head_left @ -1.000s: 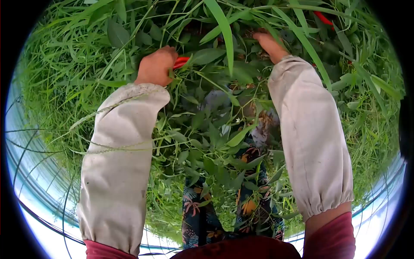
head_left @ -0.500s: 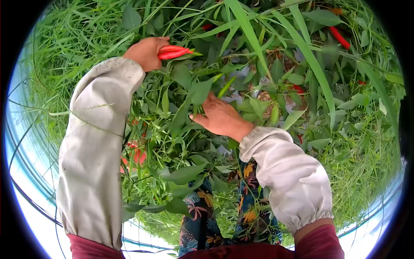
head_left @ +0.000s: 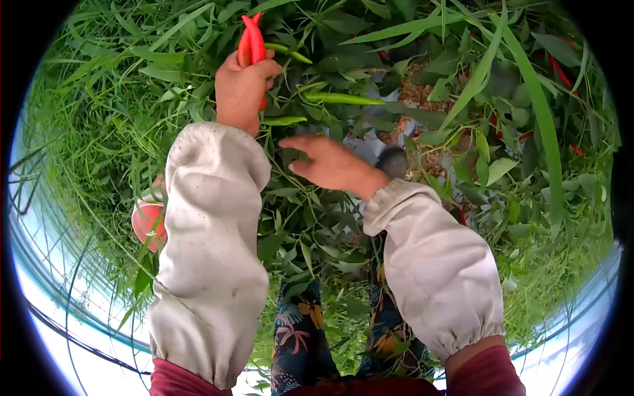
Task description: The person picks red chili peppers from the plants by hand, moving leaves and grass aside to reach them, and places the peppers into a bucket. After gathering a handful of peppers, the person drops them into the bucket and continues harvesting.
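The red chillies [head_left: 251, 38] were bunched in the left hand [head_left: 242, 89], up at the far side of the view above the foliage. Their long axis ran almost straight away from the person, tips pointing outward and stem ends buried in the fist. That hand was clenched tight around them, thumb folded across. Just beside it, green chillies [head_left: 340, 99] hung crosswise on the plant. The right hand [head_left: 330, 165] hovered below them, loosely open, fingers aimed toward the left sleeve, holding nothing. It read as mid-harvest: a handful gathered, the free hand hunting. A further pick would call for parting leaves and reaching across to the ripe pods [head_left: 560, 71] well off to the right. Low on the left, half hidden by grass, was possibly a red container [head_left: 148, 221].
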`<action>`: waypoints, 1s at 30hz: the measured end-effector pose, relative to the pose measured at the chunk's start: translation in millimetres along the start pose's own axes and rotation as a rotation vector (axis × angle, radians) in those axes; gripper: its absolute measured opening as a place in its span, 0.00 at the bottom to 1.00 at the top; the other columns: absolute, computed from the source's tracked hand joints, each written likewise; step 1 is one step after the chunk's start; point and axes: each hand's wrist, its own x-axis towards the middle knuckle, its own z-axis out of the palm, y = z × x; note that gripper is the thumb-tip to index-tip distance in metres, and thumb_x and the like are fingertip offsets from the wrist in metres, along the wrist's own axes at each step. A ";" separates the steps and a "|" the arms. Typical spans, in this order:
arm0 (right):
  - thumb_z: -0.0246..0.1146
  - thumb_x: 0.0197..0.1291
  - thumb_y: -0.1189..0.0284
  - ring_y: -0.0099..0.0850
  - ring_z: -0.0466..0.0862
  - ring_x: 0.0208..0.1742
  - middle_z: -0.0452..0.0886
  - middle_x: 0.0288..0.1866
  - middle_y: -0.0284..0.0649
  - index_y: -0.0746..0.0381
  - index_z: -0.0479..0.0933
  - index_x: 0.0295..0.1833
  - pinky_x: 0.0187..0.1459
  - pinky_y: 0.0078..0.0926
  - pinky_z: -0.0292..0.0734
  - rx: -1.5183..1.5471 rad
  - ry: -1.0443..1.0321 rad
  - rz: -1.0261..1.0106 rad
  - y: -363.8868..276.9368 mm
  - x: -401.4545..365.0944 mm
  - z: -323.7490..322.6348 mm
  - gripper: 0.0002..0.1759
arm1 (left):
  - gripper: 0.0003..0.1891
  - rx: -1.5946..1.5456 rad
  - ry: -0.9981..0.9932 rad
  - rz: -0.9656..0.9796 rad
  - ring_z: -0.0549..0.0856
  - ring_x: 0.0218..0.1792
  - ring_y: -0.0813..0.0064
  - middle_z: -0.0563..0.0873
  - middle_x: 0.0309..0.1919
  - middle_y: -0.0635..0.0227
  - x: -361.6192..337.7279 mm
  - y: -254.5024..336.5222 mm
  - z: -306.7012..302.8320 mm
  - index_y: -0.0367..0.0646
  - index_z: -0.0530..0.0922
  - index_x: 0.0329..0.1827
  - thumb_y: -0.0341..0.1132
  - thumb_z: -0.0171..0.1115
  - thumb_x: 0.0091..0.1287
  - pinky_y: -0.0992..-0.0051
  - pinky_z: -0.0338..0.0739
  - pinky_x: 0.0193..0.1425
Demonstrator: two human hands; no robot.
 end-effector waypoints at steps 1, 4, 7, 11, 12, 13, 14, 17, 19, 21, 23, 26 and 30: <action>0.62 0.62 0.72 0.35 0.86 0.45 0.85 0.48 0.47 0.67 0.76 0.61 0.52 0.29 0.80 0.160 -0.170 0.307 1.8 -0.3 -26.8 0.22 | 0.21 -0.002 0.008 -0.010 0.81 0.38 0.77 0.84 0.44 0.66 1.7 -1.6 -2.8 0.33 0.76 0.54 0.22 0.65 0.54 0.78 0.77 0.40; 0.60 0.64 0.74 0.28 0.85 0.39 0.85 0.42 0.41 0.69 0.79 0.53 0.43 0.21 0.80 0.632 0.560 0.328 33.7 -1.2 -76.1 0.14 | 0.22 0.028 0.042 0.144 0.81 0.38 0.78 0.84 0.47 0.66 4.0 -18.6 0.9 0.33 0.76 0.56 0.23 0.65 0.55 0.78 0.76 0.46; 0.58 0.65 0.74 0.26 0.84 0.39 0.85 0.42 0.39 0.66 0.79 0.50 0.42 0.23 0.80 0.578 0.945 0.375 67.2 31.7 -116.0 0.12 | 0.23 0.000 0.112 0.198 0.81 0.39 0.80 0.84 0.45 0.70 3.2 -36.9 10.7 0.34 0.77 0.57 0.27 0.68 0.56 0.77 0.75 0.50; 0.55 0.63 0.75 0.36 0.85 0.48 0.84 0.48 0.47 0.63 0.78 0.57 0.50 0.32 0.80 -0.178 0.828 0.149 107.8 72.2 -130.0 0.17 | 0.17 0.420 0.191 0.544 0.81 0.28 0.69 0.82 0.27 0.61 34.1 -41.5 -6.1 0.34 0.80 0.41 0.34 0.67 0.51 0.71 0.76 0.39; 0.52 0.64 0.74 0.39 0.84 0.49 0.84 0.49 0.49 0.62 0.77 0.58 0.51 0.35 0.79 -0.768 0.689 -0.106 112.1 80.0 -125.1 0.18 | 0.17 0.471 0.176 0.603 0.82 0.29 0.66 0.84 0.29 0.57 49.0 -37.4 -16.7 0.34 0.80 0.41 0.35 0.67 0.50 0.69 0.76 0.40; 0.52 0.62 0.75 0.42 0.82 0.55 0.81 0.55 0.50 0.59 0.76 0.61 0.56 0.39 0.77 -0.617 0.621 -0.091 102.0 82.9 -110.9 0.21 | 0.16 0.539 0.195 0.613 0.83 0.30 0.67 0.84 0.29 0.58 62.5 -29.7 -25.0 0.34 0.80 0.42 0.34 0.68 0.52 0.70 0.77 0.41; 0.52 0.60 0.76 0.46 0.79 0.60 0.79 0.60 0.51 0.56 0.75 0.64 0.61 0.43 0.74 -0.468 0.551 -0.079 87.0 83.3 -93.0 0.25 | 0.15 0.606 0.218 0.626 0.84 0.31 0.69 0.85 0.30 0.60 77.0 -21.0 -32.4 0.35 0.80 0.42 0.33 0.68 0.54 0.70 0.77 0.41; 0.52 0.57 0.78 0.45 0.74 0.67 0.74 0.67 0.46 0.54 0.72 0.68 0.67 0.40 0.69 -0.599 0.279 -0.052 68.4 78.8 -65.8 0.30 | 0.27 0.810 0.273 0.603 0.85 0.42 0.68 0.87 0.41 0.60 126.1 -1.3 -53.0 0.41 0.80 0.56 0.43 0.68 0.53 0.72 0.76 0.53; 0.52 0.54 0.80 0.45 0.71 0.70 0.75 0.67 0.47 0.54 0.74 0.67 0.69 0.37 0.66 -0.442 0.325 0.018 62.3 78.5 -62.8 0.31 | 0.28 0.852 0.275 0.685 0.85 0.42 0.65 0.87 0.40 0.60 154.8 3.0 -62.3 0.41 0.80 0.55 0.45 0.68 0.52 0.71 0.76 0.53; 0.52 0.52 0.81 0.45 0.71 0.70 0.75 0.66 0.48 0.56 0.75 0.65 0.70 0.36 0.66 -0.391 0.349 -0.005 65.7 76.2 -72.7 0.31 | 0.28 0.879 0.284 0.701 0.85 0.41 0.67 0.86 0.39 0.61 161.5 6.7 -63.6 0.41 0.80 0.55 0.45 0.69 0.52 0.71 0.76 0.52; 0.52 0.48 0.85 0.47 0.75 0.66 0.77 0.63 0.51 0.62 0.77 0.60 0.67 0.36 0.69 -0.282 0.440 -0.130 80.2 72.4 -87.4 0.30 | 0.26 0.743 0.173 0.577 0.83 0.38 0.71 0.86 0.37 0.63 159.6 4.1 -55.9 0.40 0.80 0.53 0.42 0.69 0.51 0.73 0.75 0.50; 0.52 0.50 0.86 0.39 0.83 0.55 0.83 0.53 0.49 0.66 0.78 0.56 0.57 0.30 0.76 0.002 0.575 0.132 97.6 58.4 -113.2 0.25 | 0.25 0.644 0.175 0.576 0.81 0.37 0.74 0.85 0.35 0.65 133.6 -12.0 -50.1 0.40 0.80 0.52 0.39 0.70 0.50 0.76 0.74 0.49; 0.57 0.59 0.77 0.27 0.80 0.33 0.82 0.36 0.36 0.65 0.76 0.55 0.38 0.25 0.77 0.256 0.969 0.323 139.4 43.8 -174.1 0.17 | 0.25 0.484 0.203 0.489 0.81 0.36 0.77 0.85 0.37 0.69 85.5 -21.0 -33.2 0.40 0.81 0.54 0.37 0.71 0.52 0.77 0.74 0.49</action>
